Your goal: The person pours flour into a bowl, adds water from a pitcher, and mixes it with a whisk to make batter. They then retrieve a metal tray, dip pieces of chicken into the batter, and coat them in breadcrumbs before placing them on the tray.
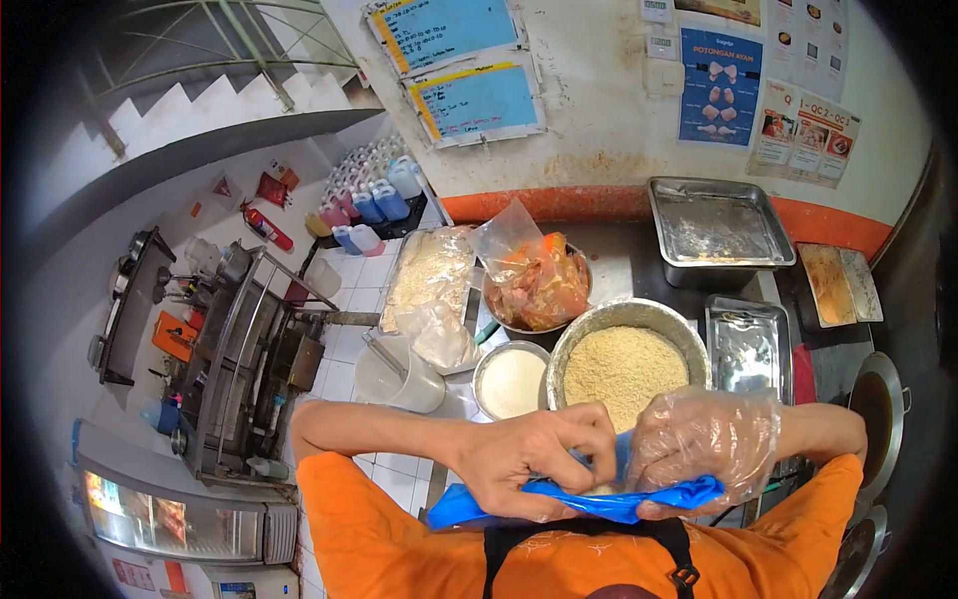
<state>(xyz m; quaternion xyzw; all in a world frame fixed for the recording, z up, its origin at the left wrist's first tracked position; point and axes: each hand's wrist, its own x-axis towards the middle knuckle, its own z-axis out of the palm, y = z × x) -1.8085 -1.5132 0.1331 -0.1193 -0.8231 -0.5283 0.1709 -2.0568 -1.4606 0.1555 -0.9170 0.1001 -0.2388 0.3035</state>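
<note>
Close to my chest, my left hand (529, 454) pinches the edge of a blue plastic bag (579, 502), with bent fingers. My right hand (689, 444), in a clear plastic glove, grips the same bag at its other side. What the bag holds, if anything, is mostly hidden behind my fingers. Just beyond my hands stands a large metal pot (704, 361) of pale yellowish crumbs (624, 369). Left of it is a smaller metal bowl (479, 384) of whitish batter or flour (513, 383).
Behind the pot stands a bowl of reddish meat pieces (544, 285) with a clear bag. Left are a crumb-filled tray (431, 270) and a white bucket (424, 389) with a handled tool. Metal trays (718, 225) stand at right, near large pans (878, 429).
</note>
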